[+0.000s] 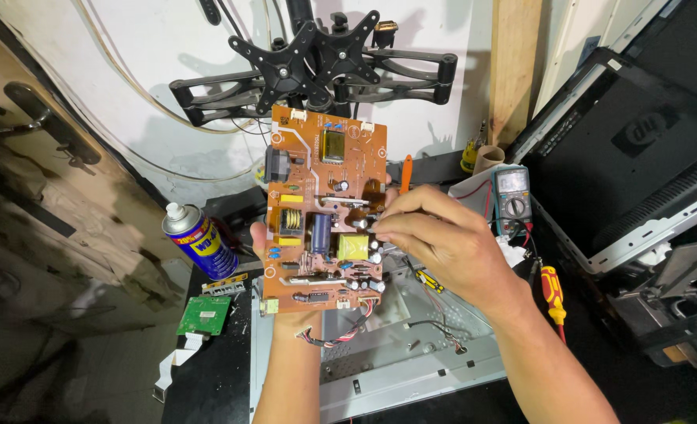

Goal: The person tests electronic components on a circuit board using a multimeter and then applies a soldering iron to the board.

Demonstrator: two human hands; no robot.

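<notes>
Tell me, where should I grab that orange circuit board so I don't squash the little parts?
Probably by its bare edges, coming from behind. The orange circuit board stands upright, its front crowded with parts. The left hand already cups it from the back, fingers at the rim, while the right hand touches the components.

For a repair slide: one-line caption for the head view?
Left hand holds an orange circuit board upright while right hand pinches a component on it.
</notes>
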